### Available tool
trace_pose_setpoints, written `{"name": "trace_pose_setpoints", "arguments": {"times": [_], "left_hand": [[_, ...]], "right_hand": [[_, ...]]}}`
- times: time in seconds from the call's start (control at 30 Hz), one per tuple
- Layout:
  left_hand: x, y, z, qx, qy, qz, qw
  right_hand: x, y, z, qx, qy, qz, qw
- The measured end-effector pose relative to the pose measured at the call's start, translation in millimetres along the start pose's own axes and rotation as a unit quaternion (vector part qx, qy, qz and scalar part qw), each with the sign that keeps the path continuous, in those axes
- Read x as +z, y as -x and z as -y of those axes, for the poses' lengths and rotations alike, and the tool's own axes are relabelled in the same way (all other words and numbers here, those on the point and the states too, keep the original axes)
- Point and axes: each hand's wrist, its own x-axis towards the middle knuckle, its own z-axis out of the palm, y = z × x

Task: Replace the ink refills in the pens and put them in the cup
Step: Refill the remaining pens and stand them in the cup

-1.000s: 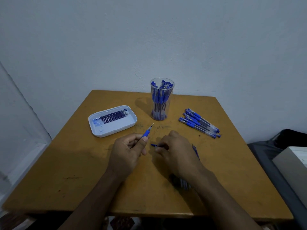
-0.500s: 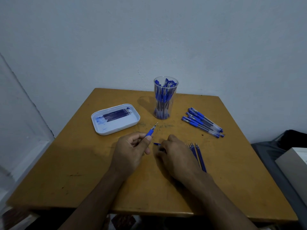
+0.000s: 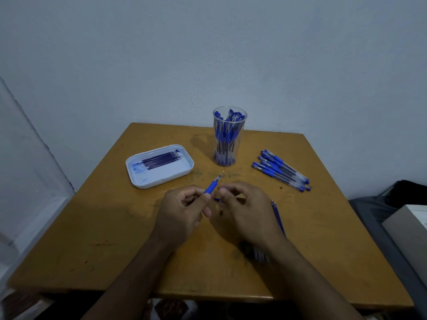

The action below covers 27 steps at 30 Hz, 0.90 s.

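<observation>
Item: pen (image 3: 213, 184), blue grip section with metal tip, gripped in the left hand (image 3: 182, 211) between thumb and curled fingers; tip points up and away toward the cup (image 3: 228, 137), the rest of the barrel hidden inside the hand. Right hand (image 3: 247, 210): just beside the left, fingertips close to the pen's grip, fingers curled and pinched together; whether they hold a small part cannot be told. A short blue piece (image 3: 216, 199) shows on the counter (image 3: 92, 227) between the two hands, and a small dark metal bit (image 3: 221, 211) shows below the right thumb. Cup: clear, upright, at the far middle of the counter, packed with blue-capped pens standing on end; well apart from both hands. Tray (image 3: 159, 166): white, rounded corners, far left of the counter, holding a row of dark refills (image 3: 161, 160) lying side by side, with blue ink smears at its left end. Loose pens (image 3: 280, 170): a group with blue grips and clear barrels, lying flat in a slanted row at the far right of the counter, near the cup but not touching it. Second group of thin blue refills (image 3: 277, 215): lying flat just right of the right hand and passing under the wrist, their near ends blurred beneath the forearm. Counter: wooden, yellow-brown, scuffed and ink-marked, set against a pale wall (image 3: 208, 54). To the right, off the counter, a dark object (image 3: 379, 213) and a pale box (image 3: 409, 225), partly cut off by the frame edge.
</observation>
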Motion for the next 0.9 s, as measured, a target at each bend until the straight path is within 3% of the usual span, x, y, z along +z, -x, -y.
{"name": "trace_pose_setpoints", "arguments": {"times": [0.07, 0.13, 0.27, 0.37, 0.57, 0.63, 0.77, 0.9], "left_hand": [[1.4, 1.0, 0.1, 0.009, -0.005, 0.014, 1.000], [2.7, 2.2, 0.6, 0.014, -0.011, 0.025, 1.000], [2.8, 3.6, 3.0, 0.017, -0.037, 0.041, 0.998], [2.8, 3.0, 6.2, 0.013, -0.060, 0.042, 0.997], [2.3, 2.4, 4.1, 0.021, -0.072, 0.045, 0.996], [1.8, 1.8, 3.2, 0.023, -0.077, 0.044, 0.996], [-0.7, 0.6, 3.2, 0.022, -0.077, 0.035, 0.996], [-12.0, -2.6, 5.9, 0.012, -0.156, 0.046, 0.987]], "right_hand": [[-1.5, 1.7, 6.3, 0.054, -0.195, -0.011, 0.979], [-2.0, 2.4, 8.8, 0.068, -0.259, -0.015, 0.964], [-0.6, -2.3, 6.4, 0.058, -0.247, -0.055, 0.966], [-4.7, -6.3, 6.8, 0.070, -0.319, -0.081, 0.942], [3.4, -0.3, 4.8, 0.119, -0.330, -0.006, 0.936], [4.1, -1.0, 4.5, 0.119, -0.328, -0.022, 0.937], [-10.0, -8.8, 4.9, 0.109, -0.420, -0.058, 0.899], [-28.0, -18.9, -1.4, 0.115, -0.425, -0.157, 0.884]]}}
